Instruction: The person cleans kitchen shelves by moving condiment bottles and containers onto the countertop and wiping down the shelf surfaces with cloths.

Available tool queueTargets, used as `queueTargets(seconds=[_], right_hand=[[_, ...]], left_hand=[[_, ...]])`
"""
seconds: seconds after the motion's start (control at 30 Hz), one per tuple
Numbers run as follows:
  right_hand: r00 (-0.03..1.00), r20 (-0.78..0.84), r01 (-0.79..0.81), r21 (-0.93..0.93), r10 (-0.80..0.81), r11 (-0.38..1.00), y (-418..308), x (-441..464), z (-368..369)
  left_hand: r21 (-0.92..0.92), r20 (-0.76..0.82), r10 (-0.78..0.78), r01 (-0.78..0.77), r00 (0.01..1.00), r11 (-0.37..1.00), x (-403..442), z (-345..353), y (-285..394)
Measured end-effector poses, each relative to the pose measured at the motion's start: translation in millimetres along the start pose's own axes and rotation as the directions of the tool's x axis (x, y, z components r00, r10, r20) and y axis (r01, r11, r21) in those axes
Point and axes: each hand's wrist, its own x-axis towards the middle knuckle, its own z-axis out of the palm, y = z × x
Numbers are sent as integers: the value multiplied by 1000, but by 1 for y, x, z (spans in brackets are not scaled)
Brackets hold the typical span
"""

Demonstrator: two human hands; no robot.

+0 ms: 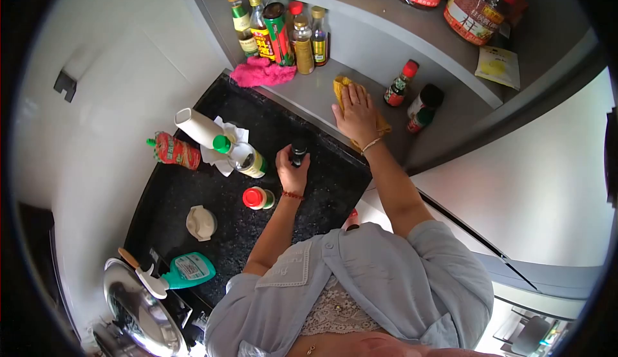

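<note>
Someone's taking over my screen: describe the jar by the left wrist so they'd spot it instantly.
On the black countertop, find the left hand with the beaded bracelet. Just beside that wrist, toward the white wall, is a small jar. Its round red lid sets it apart from the green-capped bottle and cream container.

With our right hand (356,114) we press a yellow cloth (341,87) near the front edge of the lower shelf (315,98). Our left hand (293,172) grips a small dark container (298,154) over the black counter (235,228), whose left edge has a red pouch (177,150) beside it.
</note>
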Motion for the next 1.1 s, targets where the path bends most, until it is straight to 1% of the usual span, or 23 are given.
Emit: queueTargets(seconds=[0.07, 0.1, 0.17, 0.2, 0.27, 0.33, 0.37, 0.4, 0.43, 0.5, 0.57, 0.6, 0.67, 0.7, 0.73, 0.77, 0.8, 0.83, 0.87, 0.9, 0.93, 1.03, 1.1], right_hand=[[995, 58, 78, 62, -81, 995, 2, -8, -9], [995, 69, 74, 63, -78, 995, 2, -20, -20], [993, 86, 70, 62, -75, 996, -2, -55, -44], [998, 62, 18, 19, -19, 1000, 0, -71, -47], [997, 10, -77, -64, 78, 995, 4, -89, -47], [993, 44, -103, -56, 105, 993, -1, -68, -48], [990, 56, -128, -58, 131, 990, -4, -57, -48], [993, 60, -99, -23, 100, 995, -4, -51, -43], [996, 61, -73, 5, 72, 997, -2, -46, -37], [996, 63, -70, 7, 69, 998, 5, -49, -37], [990, 70, -118, -32, 120, 993, -5, -79, -46], [986, 67, -148, -50, 152, 988, -11, -91, -52], [978, 80, -184, -89, 191, 979, -16, -107, -66], [982, 115, -136, -133, 152, 982, -11, -106, -56], [980, 158, -90, -171, 117, 981, -7, -107, -33], [977, 163, -163, 149, 139, 975, -6, -107, -25], [973, 168, -224, 491, 160, 842, -5, -106, -16], [968, 173, -250, 738, 182, 627, -4, -105, -8], [981, 122, -184, 363, 149, 913, -6, -101, -35], [990, 95, -96, -99, 105, 991, -9, -101, -56], [981, 96, -166, -50, 170, 985, -12, -104, -62], [992, 39, -115, -102, 119, 988, -13, -112, -51], [958, 69, -272, -99, 279, 957, -19, -97, -42]], left_hand=[[16, -13, 44, -44, 999, 999, 1, 0, -1], [21, -17, 67, -67, 998, 998, -1, 1, 0], [-34, -7, -71, 71, 997, 997, -2, -4, 15], [-60, 3, -141, 141, 990, 988, -3, -7, 20], [-26, 23, -154, 154, 988, 988, -3, -9, 15], [-23, 23, -146, 146, 989, 989, -10, -12, 9], [-43, 19, -119, 120, 993, 992, -12, -13, 7], [-72, 16, -81, 82, 997, 994, -10, -8, 8], [-202, -4, -121, 117, 993, 972, -19, -8, 16], [5, -45, 1, -1, 999, 1000, -46, -24, 42], [-10, 24, 65, -65, 998, 998, -60, -40, 98], [-127, -2, 228, -226, 974, 966, -58, -31, 104], [-108, 65, 474, -466, 878, 878, -23, 1, 130], [-101, 97, 578, -570, 810, 816, 1, 22, 146], [-103, 182, 480, -469, 858, 877, 18, 51, 164], [-95, 264, 379, -367, 887, 925, 34, 82, 184], [-23, 243, 367, -374, 898, 927, 45, 117, 191], [45, 217, 363, -381, 906, 924, 57, 148, 191], [76, 275, 305, -337, 912, 938, 69, 166, 195], [110, 335, 241, -292, 911, 950, 78, 181, 200], [148, 394, 169, -243, 904, 959, 85, 191, 206], [98, 542, 174, -268, 822, 959, 102, 194, 191], [-8, 320, 227, -236, 920, 972, 95, 172, 173]])
